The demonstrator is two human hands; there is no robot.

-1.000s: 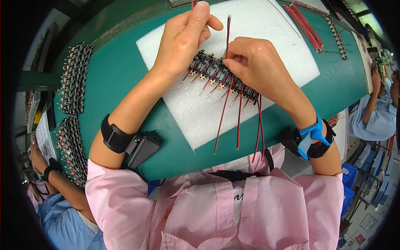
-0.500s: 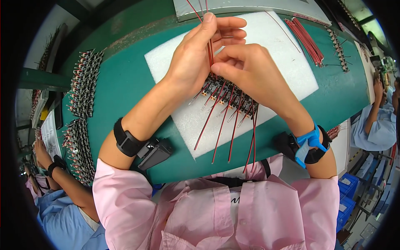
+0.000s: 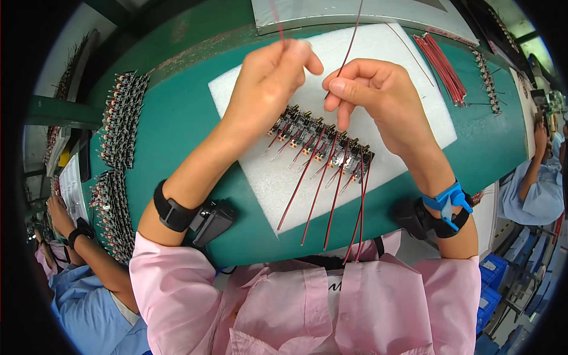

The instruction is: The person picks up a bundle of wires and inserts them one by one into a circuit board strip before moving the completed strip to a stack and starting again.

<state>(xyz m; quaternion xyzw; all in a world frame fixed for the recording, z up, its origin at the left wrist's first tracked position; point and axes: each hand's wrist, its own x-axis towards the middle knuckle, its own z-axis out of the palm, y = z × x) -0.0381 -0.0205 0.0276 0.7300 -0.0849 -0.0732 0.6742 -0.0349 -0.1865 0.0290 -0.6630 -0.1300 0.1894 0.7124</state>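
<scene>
A row of small black circuit boards (image 3: 322,141) lies slanted across a white foam sheet (image 3: 260,195). Several red and black wires (image 3: 296,195) trail from the boards toward me, past the sheet's near edge. Above the row's left end my left hand (image 3: 269,80) is closed, slightly smeared by motion. A blurred red wire (image 3: 277,21) sticks up out of it. To the right, my right hand (image 3: 373,89) pinches one thin dark-red wire (image 3: 353,38) between thumb and forefinger. That wire slants up and away, its lower end just above the boards.
A bundle of red wires (image 3: 441,68) lies at the sheet's far right, beside a strip of boards (image 3: 487,83). Stacked boards (image 3: 121,121) line the green table's (image 3: 177,124) left side. A grey metal box edge (image 3: 355,13) bounds the back. Co-workers sit on both sides.
My hands have moved apart. The right hand has drawn one wire away from those in the left hand and moved right. The boards are now more exposed.
</scene>
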